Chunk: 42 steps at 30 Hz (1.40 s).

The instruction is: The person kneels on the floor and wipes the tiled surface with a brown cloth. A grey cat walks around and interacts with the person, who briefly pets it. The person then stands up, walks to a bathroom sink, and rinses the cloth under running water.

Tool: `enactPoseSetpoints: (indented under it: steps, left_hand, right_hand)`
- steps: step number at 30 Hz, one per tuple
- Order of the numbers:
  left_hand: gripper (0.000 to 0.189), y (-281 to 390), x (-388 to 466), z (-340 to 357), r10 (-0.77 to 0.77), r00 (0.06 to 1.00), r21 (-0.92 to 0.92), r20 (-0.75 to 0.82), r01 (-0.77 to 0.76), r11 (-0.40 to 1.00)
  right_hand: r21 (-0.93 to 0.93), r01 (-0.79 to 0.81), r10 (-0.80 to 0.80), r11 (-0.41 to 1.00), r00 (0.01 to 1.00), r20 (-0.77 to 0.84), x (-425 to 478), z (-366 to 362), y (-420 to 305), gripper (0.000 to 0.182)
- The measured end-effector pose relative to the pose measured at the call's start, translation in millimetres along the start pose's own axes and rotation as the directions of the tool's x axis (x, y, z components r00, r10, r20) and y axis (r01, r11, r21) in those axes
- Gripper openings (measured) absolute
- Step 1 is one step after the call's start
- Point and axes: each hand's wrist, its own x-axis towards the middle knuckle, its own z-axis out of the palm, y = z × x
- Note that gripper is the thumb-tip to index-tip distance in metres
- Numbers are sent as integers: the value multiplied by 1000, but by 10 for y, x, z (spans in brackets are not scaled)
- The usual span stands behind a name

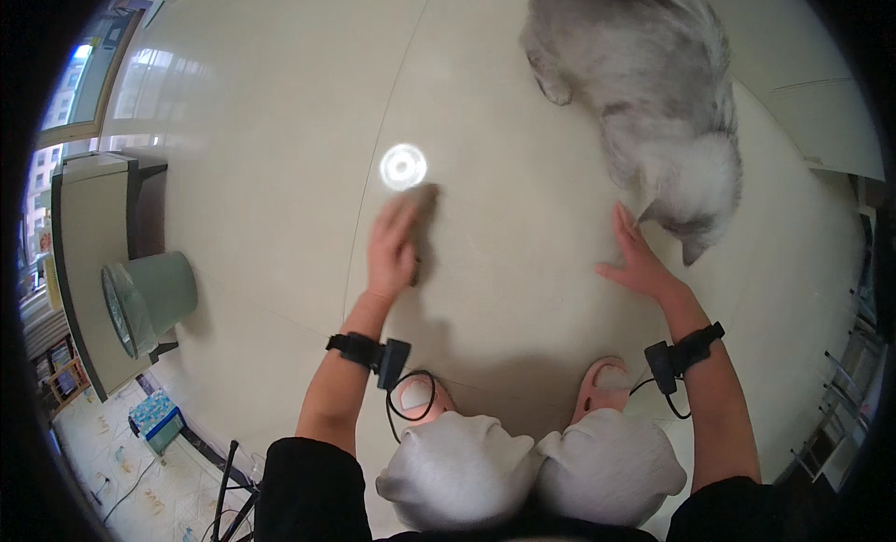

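Observation:
A grey cat (651,101) with darker markings is on the pale tile floor (280,157) at the upper right, its head low and pointing towards me. My right hand (637,258) is open beside the cat's head, thumb spread and fingertips close to an ear; whether they touch it is unclear. To the left, my left hand (393,248) is low over the floor, blurred, with a dark shadow along its right side. Its finger pose and anything under the palm are hard to make out. Each forearm wears a black strap with a small box and a cable.
A green waste bin (164,293) with a plastic liner stands at the left by a cabinet (94,213). Pink clogs (603,388) are on my feet, below my light-clad knees (462,472). A metal ladder (843,395) is at the right edge, black stand legs (227,486) at lower left.

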Motion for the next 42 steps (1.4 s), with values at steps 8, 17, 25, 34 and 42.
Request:
enactPoseSetpoints:
  steps: [8, 17, 25, 34, 42]
  left_hand:
    - [33, 796, -584, 1120, 220, 883, -408, 414, -37, 912]
    - [53, 157, -329, 231, 61, 994, -57, 85, -56, 997]
    - [41, 877, -503, 1438, 346, 878, -366, 331, -219, 905]
    - [51, 274, 195, 574, 16, 999, -37, -29, -17, 999]
    - [57, 1244, -346, 1516, 450, 788, -415, 420, -274, 868]
  right_hand:
    - [-148, 197, -210, 969, 974, -80, 44, 122, -39, 97]
    - [-191, -27, 60, 981, 983, 173, 14, -119, -293, 78]
    - [-323, -63, 143, 944, 962, 231, 6, -106, -228, 67]
    - [-362, 39, 66, 931, 960, 273, -90, -141, -225, 63]
    - [-325, 266, -227, 908, 962, 154, 12, 58, 48, 70]
